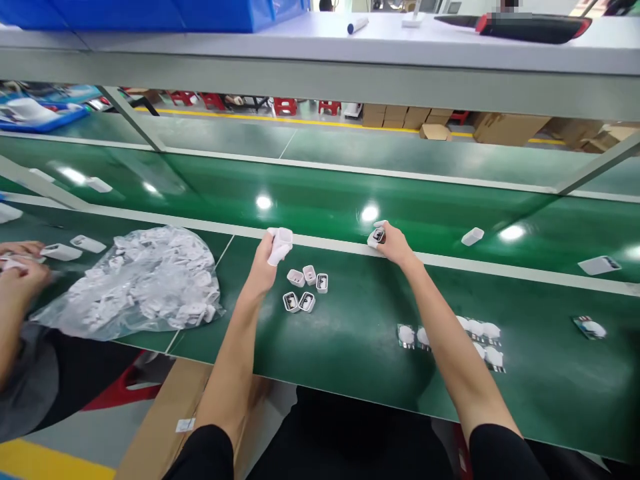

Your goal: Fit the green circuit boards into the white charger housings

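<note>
- The green bench runs left to right across the near side, with a shiny green strip beyond its pale rail; four white cases lie spaced along that strip.
- A pale shelf stands above the far side, a blue bin at its left.
- A clear bag full of small white parts lies on the left of the bench; a co-worker's hands are beyond its left edge.
- The person's hands are well apart, white coverings on some fingertips: the left hand grips a white cup, the right hand a white case with dark insides, both near the rail.
- Five open cases cluster between the arms, just right of the left forearm.
- Small boards with white discs lie near the right forearm, which hides some; another board lies farther right.
</note>
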### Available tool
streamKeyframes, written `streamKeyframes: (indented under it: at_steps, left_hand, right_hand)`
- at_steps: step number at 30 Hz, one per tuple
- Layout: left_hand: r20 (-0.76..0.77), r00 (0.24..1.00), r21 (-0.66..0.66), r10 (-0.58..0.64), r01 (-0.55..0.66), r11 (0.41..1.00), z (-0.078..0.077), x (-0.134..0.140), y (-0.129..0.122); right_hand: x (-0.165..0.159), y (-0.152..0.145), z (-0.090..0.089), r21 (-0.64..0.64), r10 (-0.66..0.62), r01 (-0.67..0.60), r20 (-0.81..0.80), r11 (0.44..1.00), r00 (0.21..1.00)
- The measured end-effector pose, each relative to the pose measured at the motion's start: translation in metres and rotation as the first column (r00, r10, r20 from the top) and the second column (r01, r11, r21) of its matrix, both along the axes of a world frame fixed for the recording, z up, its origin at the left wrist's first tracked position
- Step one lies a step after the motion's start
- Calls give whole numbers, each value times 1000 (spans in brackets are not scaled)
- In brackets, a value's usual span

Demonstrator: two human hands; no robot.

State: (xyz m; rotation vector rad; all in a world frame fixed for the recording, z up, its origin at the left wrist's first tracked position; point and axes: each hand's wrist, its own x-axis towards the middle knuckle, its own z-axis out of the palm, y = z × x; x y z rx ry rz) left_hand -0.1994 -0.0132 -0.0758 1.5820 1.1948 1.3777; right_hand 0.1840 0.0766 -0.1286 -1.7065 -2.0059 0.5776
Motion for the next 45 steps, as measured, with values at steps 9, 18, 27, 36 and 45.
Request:
streamKeyframes:
  at_steps: [9, 18, 27, 36, 45]
  left_hand:
    - [-111, 994, -191, 21, -42, 981, -66, -40, -39]
    - [-101, 961, -365, -258, 206, 908, -76, -25, -9]
    - [-159, 895, -393, -416, 329, 859, -80, 1, 41]
    - [-156, 834, -385, -529, 442, 810, -64, 37, 70]
    - [-112, 850, -400, -514, 435, 807, -83, 38, 76]
  right_hand:
    - [-70, -24, 12, -70, 413, -417, -62, 906, 909]
    - [-86, -48, 14, -48, 502, -502, -14, 863, 865]
    - [-94, -31, 11, -128, 496, -489, 30, 863, 868]
    - [-60, -9, 11, -69, 296, -291, 78, 954, 952]
    - [-40, 50, 10, -34, 73, -72, 34, 997, 997]
